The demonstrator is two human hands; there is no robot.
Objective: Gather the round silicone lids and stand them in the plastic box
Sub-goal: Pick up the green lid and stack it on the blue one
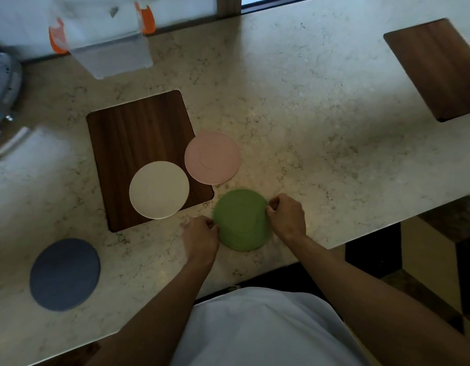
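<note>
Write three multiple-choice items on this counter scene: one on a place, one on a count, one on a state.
1. Where does the white lid lie?
A. in the plastic box
B. on the dark wooden board
C. on the floor

2. How many round lids show?
A. two
B. four
C. six

3. What are both hands doing?
A. pinching the green lid's edges
B. resting apart from everything
C. lifting the box

Key: B, it sits on the board; B, white, pink, green, blue; A, left hand and right hand grip opposite edges.
</note>
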